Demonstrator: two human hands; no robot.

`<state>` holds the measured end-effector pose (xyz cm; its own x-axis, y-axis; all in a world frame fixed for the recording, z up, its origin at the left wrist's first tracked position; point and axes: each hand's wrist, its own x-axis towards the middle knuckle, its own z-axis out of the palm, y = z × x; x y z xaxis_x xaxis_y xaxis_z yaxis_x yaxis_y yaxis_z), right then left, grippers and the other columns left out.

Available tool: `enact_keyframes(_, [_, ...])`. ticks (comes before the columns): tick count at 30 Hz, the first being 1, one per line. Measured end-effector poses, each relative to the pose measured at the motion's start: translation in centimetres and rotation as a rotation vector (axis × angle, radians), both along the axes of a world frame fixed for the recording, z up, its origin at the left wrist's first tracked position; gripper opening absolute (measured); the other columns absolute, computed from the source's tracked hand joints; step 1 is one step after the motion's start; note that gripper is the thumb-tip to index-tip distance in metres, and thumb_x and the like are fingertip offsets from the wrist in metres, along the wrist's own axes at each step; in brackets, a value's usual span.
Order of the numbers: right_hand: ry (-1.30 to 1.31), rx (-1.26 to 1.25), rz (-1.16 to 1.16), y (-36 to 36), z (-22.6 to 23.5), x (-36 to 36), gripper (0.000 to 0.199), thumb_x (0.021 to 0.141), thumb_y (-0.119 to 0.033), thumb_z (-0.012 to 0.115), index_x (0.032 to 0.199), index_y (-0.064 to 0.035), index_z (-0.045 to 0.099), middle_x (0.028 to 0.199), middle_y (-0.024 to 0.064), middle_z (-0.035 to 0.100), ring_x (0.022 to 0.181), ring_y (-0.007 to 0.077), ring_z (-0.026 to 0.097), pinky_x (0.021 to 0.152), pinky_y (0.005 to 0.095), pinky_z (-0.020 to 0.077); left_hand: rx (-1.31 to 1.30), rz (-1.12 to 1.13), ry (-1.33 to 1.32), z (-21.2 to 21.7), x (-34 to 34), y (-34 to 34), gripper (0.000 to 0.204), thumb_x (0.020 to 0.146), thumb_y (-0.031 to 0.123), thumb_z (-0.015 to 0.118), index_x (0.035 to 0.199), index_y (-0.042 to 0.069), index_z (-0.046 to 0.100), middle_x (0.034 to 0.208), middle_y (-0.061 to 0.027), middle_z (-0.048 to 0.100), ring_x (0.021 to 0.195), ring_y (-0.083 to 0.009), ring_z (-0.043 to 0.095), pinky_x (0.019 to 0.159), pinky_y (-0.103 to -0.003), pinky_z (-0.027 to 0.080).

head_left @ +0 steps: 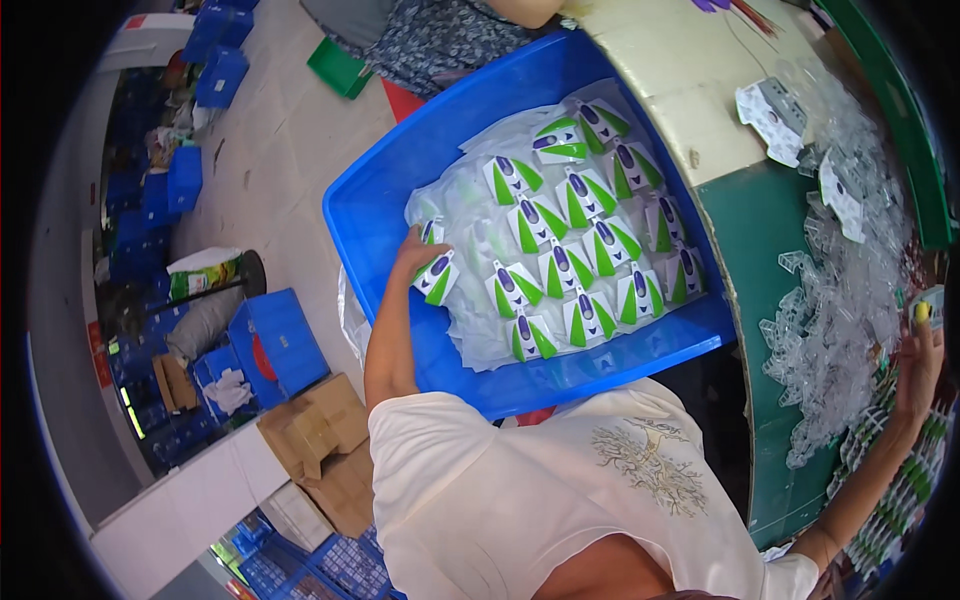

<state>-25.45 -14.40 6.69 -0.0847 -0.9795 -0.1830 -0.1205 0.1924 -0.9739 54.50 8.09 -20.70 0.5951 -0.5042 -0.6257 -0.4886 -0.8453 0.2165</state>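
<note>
My left hand (410, 255) is at the left inside of a large blue bin (375, 185), its fingers closed on a white-and-green plastic part (436, 280). A similar part shows just beyond the fingertips. Several white-and-green parts (565, 268) with purple ovals lie in rows on white translucent sheeting (460, 190) in the bin. My right hand (918, 365) is raised at the far right, near the picture's edge, beside a heap of clear plastic pieces (830, 330). Its fingers are bent around a small pale object (932, 300), too cut off to name. Something yellow covers one fingertip.
A green-topped table (790, 470) borders the bin on the right, with white parts (840, 200) on the clear heap. More green-and-white parts (890, 480) are stacked at lower right. Cardboard boxes (325, 440) and blue crates (285, 340) stand left. Another person's patterned clothing (440, 40) shows beyond the bin.
</note>
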Motion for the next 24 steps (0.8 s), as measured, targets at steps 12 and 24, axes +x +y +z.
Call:
enact_keyframes(12, [0.601, -0.497, 0.487, 6.7, -0.8, 17.7, 0.054, 0.085, 0.014, 0.049, 0.134, -0.0065, 0.055, 0.127, 0.0134, 0.062, 0.111, 0.0215, 0.061, 0.093, 0.03, 0.0473, -0.509, 0.08, 1.263, 17.2, -22.0, -8.8, 0.089, 0.073, 0.04, 0.078, 0.142, 0.002, 0.037, 0.129, -0.0159, 0.055, 0.112, -0.0225, 0.059, 0.096, -0.036, 0.048])
enact_keyframes(24, [0.458, -0.6, 0.545, 6.0, -1.8, 24.7, 0.052, 0.079, 0.008, 0.06, 0.13, -0.0016, 0.056, 0.085, 0.0136, 0.059, 0.076, 0.0308, 0.057, 0.069, 0.0387, 0.0468, -0.222, -0.166, 1.816, 20.1, -34.3, -13.0, 0.106, 0.061, 0.06, 0.078, 0.139, -0.001, 0.038, 0.113, -0.011, 0.062, 0.068, -0.0065, 0.059, 0.051, -0.019, 0.046])
